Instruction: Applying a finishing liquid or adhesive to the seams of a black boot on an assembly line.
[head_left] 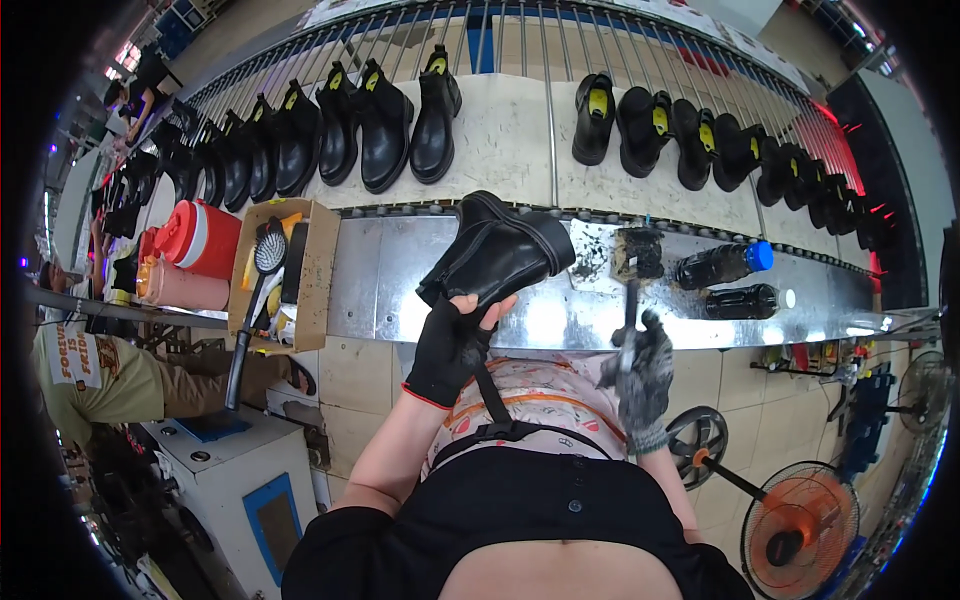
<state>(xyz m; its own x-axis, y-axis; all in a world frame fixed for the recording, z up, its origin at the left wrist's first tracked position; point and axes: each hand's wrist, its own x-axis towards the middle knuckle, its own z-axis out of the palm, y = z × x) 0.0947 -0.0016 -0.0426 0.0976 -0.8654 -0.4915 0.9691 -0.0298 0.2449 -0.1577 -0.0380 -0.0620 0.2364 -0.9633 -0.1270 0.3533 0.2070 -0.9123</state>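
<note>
A shiny black leather ankle boot (497, 255) lies on its side in the air over the metal worktop, its sole turned to the right. My left hand (452, 345), in a black glove with bare fingertips, is closed around the boot's lower side. My right hand (641, 375), in a mottled grey glove, grips a thin brush handle (631, 315). The handle's far end meets a small black-stained pot (638, 254); the bristles cannot be made out. Beside the pot lies a white sheet (592, 258) smeared black. Two bottles of dark liquid, one blue-capped (725, 264) and one white-capped (750, 302), lie to its right.
Behind the metal worktop (390, 290), a conveyor carries rows of black boots (385, 130) left and right. A cardboard box (318, 265) with a hairbrush (268, 255) stands left, beside a red jug (205, 238). A floor fan (800, 530) is at lower right. Another person (110, 370) is at left.
</note>
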